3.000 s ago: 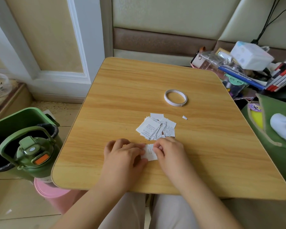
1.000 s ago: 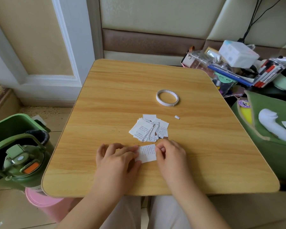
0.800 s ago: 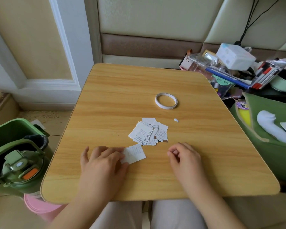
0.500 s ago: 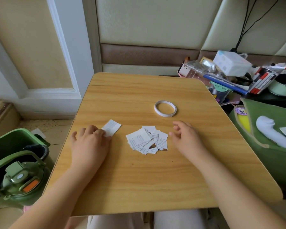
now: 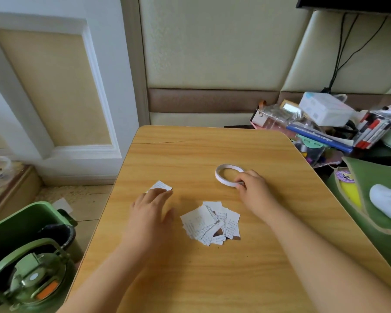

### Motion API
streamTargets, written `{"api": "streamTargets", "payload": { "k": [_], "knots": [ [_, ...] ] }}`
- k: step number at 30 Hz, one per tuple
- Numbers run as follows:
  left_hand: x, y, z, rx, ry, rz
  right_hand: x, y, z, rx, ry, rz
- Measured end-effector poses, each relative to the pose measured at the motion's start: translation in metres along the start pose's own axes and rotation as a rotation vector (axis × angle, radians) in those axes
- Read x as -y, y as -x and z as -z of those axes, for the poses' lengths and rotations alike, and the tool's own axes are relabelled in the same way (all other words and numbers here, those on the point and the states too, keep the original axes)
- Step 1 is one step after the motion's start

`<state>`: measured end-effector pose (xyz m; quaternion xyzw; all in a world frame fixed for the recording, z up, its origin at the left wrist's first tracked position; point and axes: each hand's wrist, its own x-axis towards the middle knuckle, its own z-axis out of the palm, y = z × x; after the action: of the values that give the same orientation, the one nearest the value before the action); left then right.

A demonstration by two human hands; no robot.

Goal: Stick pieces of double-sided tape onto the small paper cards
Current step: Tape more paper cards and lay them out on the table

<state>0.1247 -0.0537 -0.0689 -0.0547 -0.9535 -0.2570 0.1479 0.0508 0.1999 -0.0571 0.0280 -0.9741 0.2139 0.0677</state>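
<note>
A thin white roll of double-sided tape lies on the wooden table. My right hand pinches the roll's near right rim. A pile of several small printed paper cards sits in the middle of the table, between my forearms. One single card lies apart to the left, and the straight fingers of my left hand rest on its near edge.
A green bin and a green bottle with a handle stand on the floor at the left. Clutter of boxes, pens and a white tissue pack crowds the right side. A green bag lies at the right.
My left hand slid one card away to the left side of the table. My right hand left the card, reached forward past the pile and took hold of the tape roll.
</note>
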Motion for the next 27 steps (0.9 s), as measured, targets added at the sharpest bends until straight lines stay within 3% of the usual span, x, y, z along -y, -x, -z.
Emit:
{"api": "streamTargets", "payload": {
  "k": [7, 11, 13, 17, 21, 27],
  "knots": [
    [-0.049, -0.010, 0.018, 0.001, 0.107, -0.320, 0.042, 0.050, 0.040, 0.006, 0.002, 0.335],
    [-0.064, -0.006, 0.018, 0.003, 0.074, -0.398, 0.058, 0.079, 0.060, -0.088, -0.100, 0.397],
    [-0.071, -0.001, 0.019, -0.014, 0.128, -0.376, 0.059, 0.088, 0.064, -0.155, -0.196, 0.373],
    [-0.095, 0.014, 0.034, 0.042, 0.513, -0.195, 0.061, 0.099, 0.063, -0.344, -0.403, 0.256],
    [-0.115, 0.027, 0.050, 0.144, 0.795, -0.049, 0.070, 0.112, 0.065, -0.386, -0.463, 0.254],
    [-0.126, 0.037, 0.059, 0.106, 0.836, -0.038, 0.080, 0.121, 0.075, -0.463, -0.526, 0.229]
  ]
}}
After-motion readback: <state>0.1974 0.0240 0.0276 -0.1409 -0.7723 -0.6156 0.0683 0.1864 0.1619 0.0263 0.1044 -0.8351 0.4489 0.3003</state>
